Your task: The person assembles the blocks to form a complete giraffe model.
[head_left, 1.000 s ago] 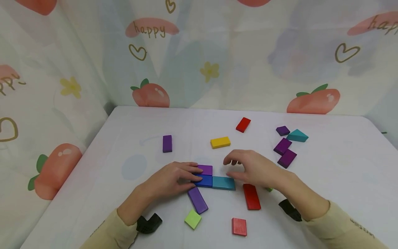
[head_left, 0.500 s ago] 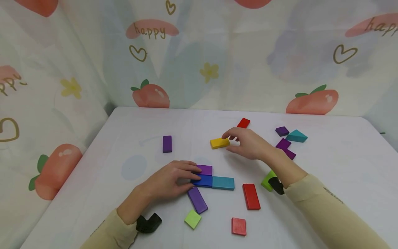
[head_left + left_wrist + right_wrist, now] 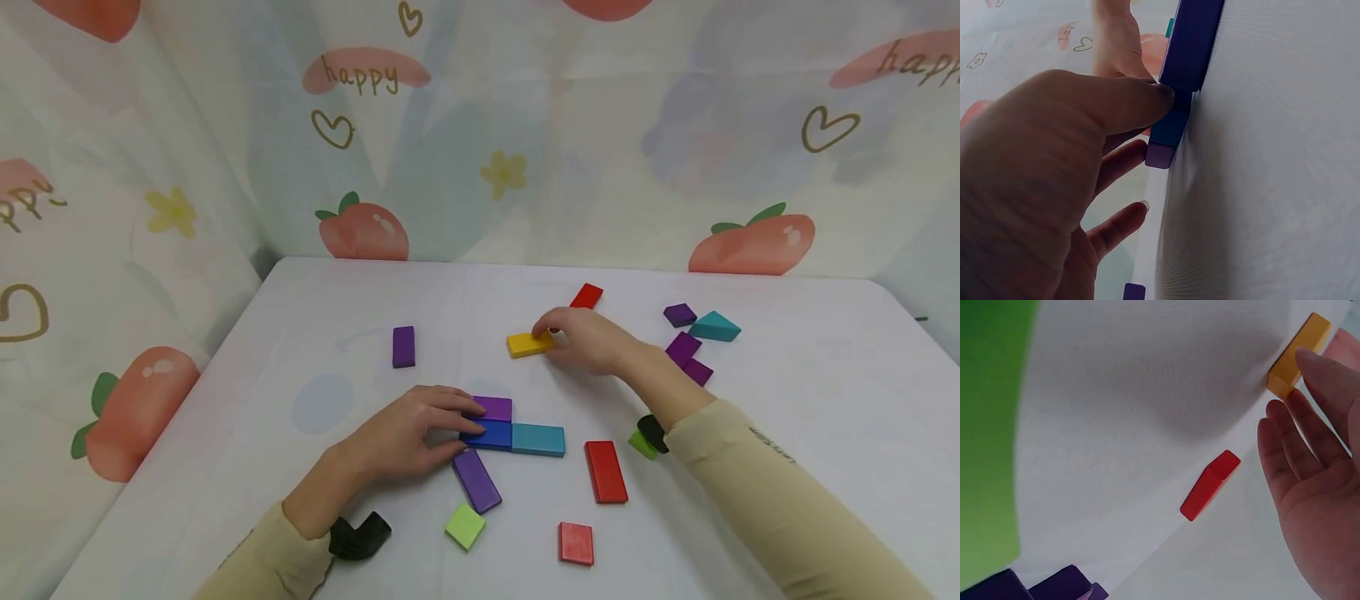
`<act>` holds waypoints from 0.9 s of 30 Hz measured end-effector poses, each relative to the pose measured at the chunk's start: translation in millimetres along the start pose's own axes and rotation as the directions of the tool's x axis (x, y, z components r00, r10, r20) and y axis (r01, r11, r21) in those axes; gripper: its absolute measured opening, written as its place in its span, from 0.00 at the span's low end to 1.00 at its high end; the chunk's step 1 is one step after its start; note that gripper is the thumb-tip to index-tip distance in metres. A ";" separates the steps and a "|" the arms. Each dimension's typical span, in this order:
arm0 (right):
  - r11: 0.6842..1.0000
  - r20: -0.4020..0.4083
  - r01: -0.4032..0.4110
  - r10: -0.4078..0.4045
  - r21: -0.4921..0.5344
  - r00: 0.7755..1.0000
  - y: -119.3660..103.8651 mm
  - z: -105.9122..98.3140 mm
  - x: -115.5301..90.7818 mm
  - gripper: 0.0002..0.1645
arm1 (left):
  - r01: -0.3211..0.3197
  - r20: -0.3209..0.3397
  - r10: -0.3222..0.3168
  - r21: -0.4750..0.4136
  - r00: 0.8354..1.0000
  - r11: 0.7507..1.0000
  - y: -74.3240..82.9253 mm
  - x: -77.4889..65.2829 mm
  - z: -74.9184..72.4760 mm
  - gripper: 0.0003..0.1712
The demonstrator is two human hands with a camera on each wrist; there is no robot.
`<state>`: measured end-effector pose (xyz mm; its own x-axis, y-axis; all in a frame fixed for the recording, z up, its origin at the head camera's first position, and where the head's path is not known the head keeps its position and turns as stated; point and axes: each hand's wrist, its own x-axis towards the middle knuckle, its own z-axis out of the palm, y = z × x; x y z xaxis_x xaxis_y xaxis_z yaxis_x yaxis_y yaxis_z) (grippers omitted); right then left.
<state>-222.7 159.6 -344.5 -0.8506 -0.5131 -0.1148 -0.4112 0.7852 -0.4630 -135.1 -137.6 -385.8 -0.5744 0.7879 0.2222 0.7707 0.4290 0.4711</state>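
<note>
In the head view my left hand (image 3: pixel 408 433) rests at the left end of a purple block (image 3: pixel 495 408) and a blue block (image 3: pixel 491 435), its fingers extended over them. The left wrist view shows the thumb touching the blue block (image 3: pixel 1172 125). A teal block (image 3: pixel 537 440) adjoins the blue one on the right. Farther back, my right hand (image 3: pixel 592 342) pinches the right end of a yellow block (image 3: pixel 527 345) between thumb and fingers. That yellow block (image 3: pixel 1297 356) lies on the table in the right wrist view.
Behind my right hand lies a red block (image 3: pixel 587 296). Nearer are a violet block (image 3: pixel 477 482), a light green block (image 3: pixel 465 528), a red block (image 3: pixel 606 472) and a pinkish-red one (image 3: pixel 576 543). Purple pieces and a teal triangle (image 3: pixel 716 327) sit at right.
My right hand has moved away from beside the teal block, back to the yellow block, and now takes hold of its right end. My left hand stays in place.
</note>
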 end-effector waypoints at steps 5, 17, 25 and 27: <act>1.000 -0.004 0.013 -0.013 -0.021 1.000 -2.2 0.2 2.1 0.19 | 0.012 0.003 -0.012 0.009 1.000 1.000 0.8 0.1 -0.8 0.16; 0.999 0.005 0.004 -0.004 -0.041 1.000 -3.1 -1.9 -0.7 0.15 | 0.043 0.019 -0.043 0.001 0.999 0.999 3.1 1.4 -1.6 0.16; 1.000 -0.002 0.005 -0.006 -0.026 1.000 -2.7 -4.2 -14.7 0.15 | 0.029 0.016 -0.029 -0.013 0.999 0.999 1.8 1.4 -1.2 0.16; 1.000 0.006 0.006 -0.006 -0.023 1.000 -3.4 -3.8 -19.6 0.16 | 0.026 0.015 -0.025 -0.018 1.000 1.000 1.3 1.5 -0.8 0.16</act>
<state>-205.9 168.3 -337.3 -0.8461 -0.5201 -0.1171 -0.4241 0.7897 -0.4432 -135.1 -136.2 -384.2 -0.5896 0.7832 0.1974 0.7506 0.4411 0.4919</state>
